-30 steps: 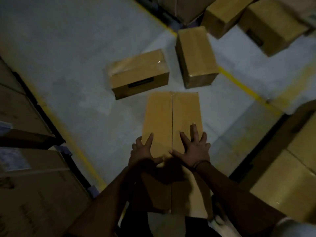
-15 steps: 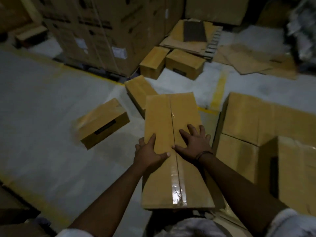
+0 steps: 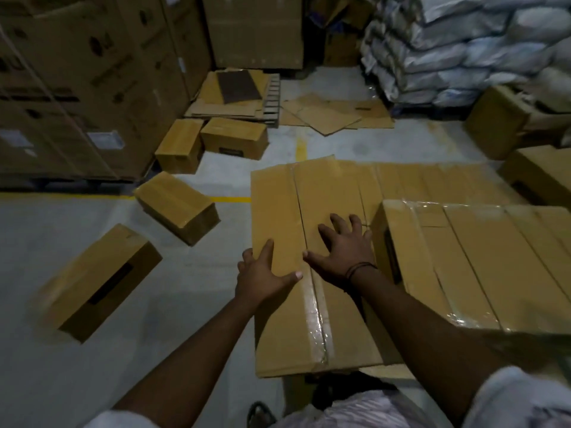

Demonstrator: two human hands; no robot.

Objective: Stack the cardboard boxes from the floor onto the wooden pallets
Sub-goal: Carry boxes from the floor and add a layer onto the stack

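My right hand (image 3: pixel 343 251) lies flat, fingers spread, on the cardboard box (image 3: pixel 278 211); my left hand (image 3: pixel 262 279) grips its left edge. The box rests on stacked boxes (image 3: pixel 432 180), beside a taped box (image 3: pixel 494 267). Around: grey floor (image 3: pixel 61 211), yellow line (image 3: pixel 230 199), loose boxes (image 3: pixel 176 205), white sacks (image 3: pixel 448 50).

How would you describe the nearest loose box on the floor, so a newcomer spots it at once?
Find the wall of large cartons on the left, then come toward the camera across the grey floor. Of four loose boxes there, it is the nearest box, askew, its long dark slot facing us.
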